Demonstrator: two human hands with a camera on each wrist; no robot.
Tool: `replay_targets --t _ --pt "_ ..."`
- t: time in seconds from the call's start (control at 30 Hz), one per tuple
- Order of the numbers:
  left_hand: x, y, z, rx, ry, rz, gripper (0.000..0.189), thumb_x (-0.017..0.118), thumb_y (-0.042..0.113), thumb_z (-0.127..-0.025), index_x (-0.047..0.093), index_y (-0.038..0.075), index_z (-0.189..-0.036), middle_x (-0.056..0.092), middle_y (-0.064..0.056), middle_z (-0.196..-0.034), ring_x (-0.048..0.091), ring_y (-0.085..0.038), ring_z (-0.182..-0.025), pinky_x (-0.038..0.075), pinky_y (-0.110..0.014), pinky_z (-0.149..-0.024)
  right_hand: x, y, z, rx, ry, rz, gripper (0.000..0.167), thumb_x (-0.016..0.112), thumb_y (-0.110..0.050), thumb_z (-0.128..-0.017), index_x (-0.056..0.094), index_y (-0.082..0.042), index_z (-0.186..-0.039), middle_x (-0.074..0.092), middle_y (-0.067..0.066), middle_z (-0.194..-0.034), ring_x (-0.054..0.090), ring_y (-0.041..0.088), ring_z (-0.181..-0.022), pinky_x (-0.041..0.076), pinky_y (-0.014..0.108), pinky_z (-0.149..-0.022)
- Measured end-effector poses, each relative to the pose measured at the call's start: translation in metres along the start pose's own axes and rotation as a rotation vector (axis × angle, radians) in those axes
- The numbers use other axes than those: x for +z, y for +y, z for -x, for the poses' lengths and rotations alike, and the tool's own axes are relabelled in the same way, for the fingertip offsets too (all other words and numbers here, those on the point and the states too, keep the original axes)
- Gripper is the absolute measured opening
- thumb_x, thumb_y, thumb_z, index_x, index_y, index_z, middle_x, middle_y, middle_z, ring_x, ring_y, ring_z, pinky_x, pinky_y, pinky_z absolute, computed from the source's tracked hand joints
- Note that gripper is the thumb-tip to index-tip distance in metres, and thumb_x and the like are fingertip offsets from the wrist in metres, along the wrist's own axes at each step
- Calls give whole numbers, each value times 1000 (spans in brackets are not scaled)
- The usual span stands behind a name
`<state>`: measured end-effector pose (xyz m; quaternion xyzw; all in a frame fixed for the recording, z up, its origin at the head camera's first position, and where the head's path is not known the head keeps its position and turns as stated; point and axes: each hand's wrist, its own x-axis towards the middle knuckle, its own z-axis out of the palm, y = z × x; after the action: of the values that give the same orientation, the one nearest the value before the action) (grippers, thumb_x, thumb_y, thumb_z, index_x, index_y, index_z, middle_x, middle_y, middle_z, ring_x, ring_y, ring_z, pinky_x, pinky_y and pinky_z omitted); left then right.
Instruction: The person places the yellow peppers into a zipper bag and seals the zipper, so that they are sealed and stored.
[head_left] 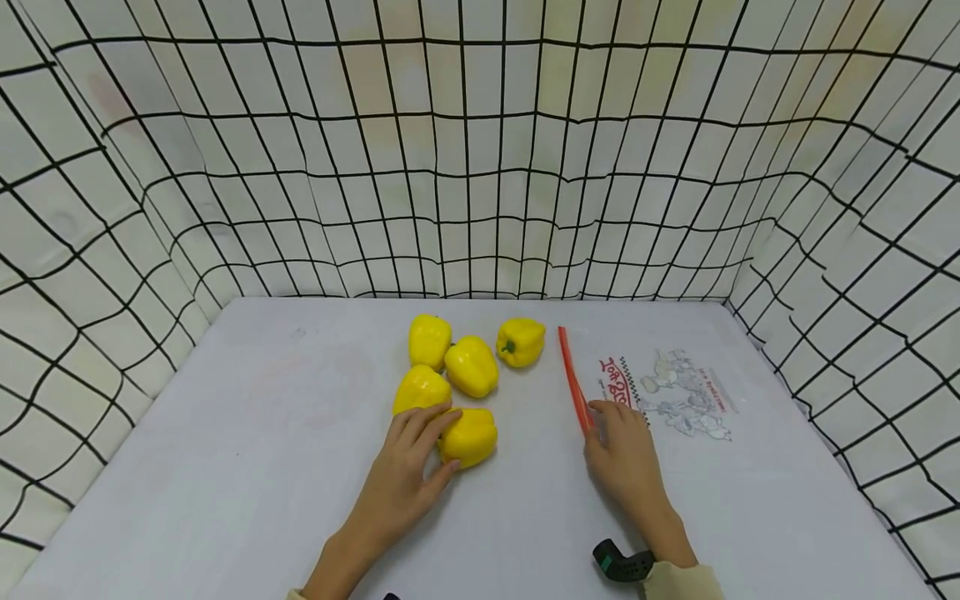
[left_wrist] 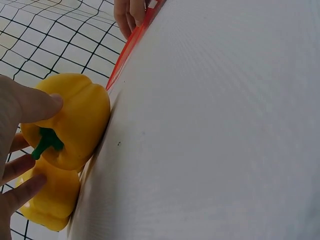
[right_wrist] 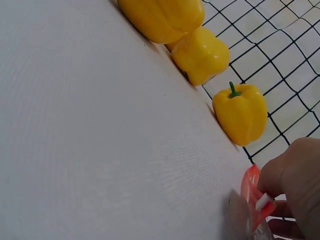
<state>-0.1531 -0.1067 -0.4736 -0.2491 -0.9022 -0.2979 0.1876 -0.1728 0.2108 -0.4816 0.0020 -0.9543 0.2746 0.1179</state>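
Note:
Several yellow bell peppers lie on the white table. My left hand [head_left: 405, 467] grips the nearest yellow bell pepper [head_left: 474, 439] at its stem end, thumb on the near side and fingers on the far side. Its green stem [left_wrist: 47, 142] shows in the left wrist view. Another bell pepper [head_left: 420, 388] lies right behind those fingers, partly covered by them. My right hand [head_left: 624, 458] pinches the red edge strip of a clear zip bag [head_left: 678, 392], which lies flat with printed drawings on it. A white slider [right_wrist: 262, 201] on the strip is beside the right thumb.
Behind the left hand are two bell peppers, one farther back [head_left: 430, 342] and one to its right [head_left: 472, 367]. A lone bell pepper [head_left: 521, 342] lies near the strip's far end. Black netting over white walls [head_left: 480, 150] encloses the table [head_left: 262, 467] at the back and sides.

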Motion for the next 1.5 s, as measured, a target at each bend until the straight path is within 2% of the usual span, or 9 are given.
replay_targets --t 0.17,0.3,0.4,0.6,0.83,0.97,1.1,1.3,1.5 --pt "0 1 0 9 -4 15 67 88 15 -84 58 16 -144 56 -5 -148 47 -21 -138 49 -42 -113 -1 -2 -1 47 5 -37 40 61 -8 -95 64 -10 -135 70 10 -120 61 28 -108 52 46 -93" --pt "0 2 1 16 -10 30 67 88 15 -84 57 15 -144 55 -7 -148 48 -23 -140 49 -43 -114 -1 -2 1 73 -4 -45 41 59 -8 -97 65 -17 -136 67 5 -107 56 19 -87 46 33 -73" --pt "0 2 2 20 -16 51 68 89 14 -83 56 14 -143 53 -7 -148 51 -22 -141 49 -43 -114 -1 -2 2 79 -9 -54 40 59 -7 -97 69 -19 -133 65 4 -104 53 17 -82 41 29 -67" --pt "3 2 3 25 -42 119 69 88 13 -84 54 13 -144 52 -9 -147 54 -20 -139 49 -42 -115 0 -2 2 71 2 -89 32 58 -5 -97 76 -15 -122 64 6 -103 50 18 -80 38 28 -66" --pt "6 2 5 9 -72 158 73 87 12 -85 50 13 -148 50 -9 -151 50 -20 -144 45 -43 -118 1 -1 5 70 -7 -112 32 58 -4 -97 77 -12 -121 63 8 -109 52 19 -85 41 29 -70" --pt "9 3 3 -22 -91 164 77 87 14 -86 47 14 -152 49 -4 -153 47 -20 -147 42 -42 -121 3 0 5 56 4 -99 30 59 -5 -98 78 -12 -120 64 10 -113 57 22 -91 44 34 -75" --pt "12 6 0 -69 -94 183 77 87 16 -85 47 18 -151 51 0 -150 51 -20 -144 46 -41 -117 4 1 4 38 18 -82 27 60 -6 -99 79 -12 -118 64 10 -113 58 24 -93 45 36 -77" --pt "16 11 -6 -89 -89 215 74 87 18 -86 49 23 -149 51 2 -147 55 -16 -136 52 -39 -110 0 1 2 32 25 -54 26 61 -7 -99 79 -12 -117 64 11 -114 61 26 -93 48 38 -75" --pt "22 15 -11 -97 -82 254 75 88 19 -84 50 20 -149 53 3 -145 55 -17 -138 46 -43 -118 -1 -1 2 50 -3 -27 28 60 -7 -99 79 -13 -119 62 12 -114 56 23 -84 42 32 -66"
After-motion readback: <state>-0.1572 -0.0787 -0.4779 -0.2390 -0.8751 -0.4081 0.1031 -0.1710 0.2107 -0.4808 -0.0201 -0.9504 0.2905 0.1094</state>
